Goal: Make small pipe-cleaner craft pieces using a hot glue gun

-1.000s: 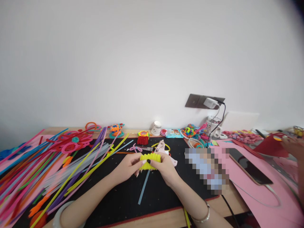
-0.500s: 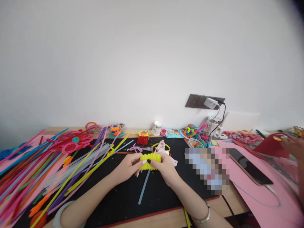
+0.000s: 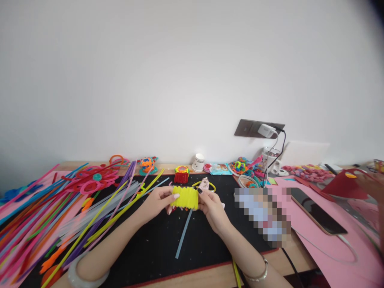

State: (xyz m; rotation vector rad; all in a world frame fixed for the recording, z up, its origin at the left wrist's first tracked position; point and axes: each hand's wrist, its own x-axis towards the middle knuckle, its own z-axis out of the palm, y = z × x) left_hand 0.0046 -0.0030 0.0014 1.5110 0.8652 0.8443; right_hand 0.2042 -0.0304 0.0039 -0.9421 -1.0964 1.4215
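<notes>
A small yellow woven pipe-cleaner piece (image 3: pixel 185 197) is held up above the black mat (image 3: pixel 156 244), its flat ribbed face toward me. My left hand (image 3: pixel 158 201) pinches its left edge and my right hand (image 3: pixel 211 208) pinches its right edge. Below them a pale blue stick (image 3: pixel 183 234) lies on the mat. Behind my right hand the tip of a pink glue gun (image 3: pixel 205 184) shows beside a yellow loop.
Several long coloured pipe cleaners (image 3: pixel 51 216) fan out at the left. Small craft pieces, a red and yellow one (image 3: pixel 181 174) and a white cup (image 3: pixel 198 162), line the wall. A phone (image 3: pixel 318 210) lies on pink paper (image 3: pixel 345 248) at right, where another person's hand (image 3: pixel 373 184) holds red paper.
Both hands have lifted the yellow piece slightly and turned it, so its broad flat face shows instead of its narrow edge. The other person's hand has shifted a little.
</notes>
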